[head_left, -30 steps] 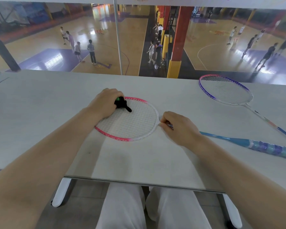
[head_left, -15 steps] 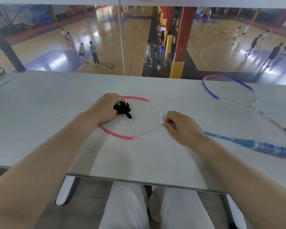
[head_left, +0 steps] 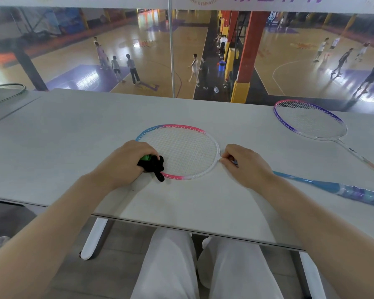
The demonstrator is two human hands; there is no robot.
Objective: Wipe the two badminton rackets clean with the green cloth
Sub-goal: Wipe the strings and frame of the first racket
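A racket with a pink, blue and white frame [head_left: 183,151] lies flat on the grey table [head_left: 73,147], its blue handle running off to the right. My left hand [head_left: 125,164] grips a bunched dark cloth with a green patch [head_left: 152,166] and presses it on the frame's near left edge. My right hand [head_left: 246,164] pinches the racket's neck where the head meets the shaft. A second racket with a purple and pink frame [head_left: 310,119] lies apart at the far right of the table.
The rim of a dark green racket [head_left: 8,93] shows on a neighbouring table at the far left. Beyond the table's far edge a glass pane looks down on sports courts with people. The near table edge [head_left: 181,228] sits above my legs.
My left hand has slid the cloth from the racket head's far left rim across to its near left rim. My right hand has kept its hold on the neck.
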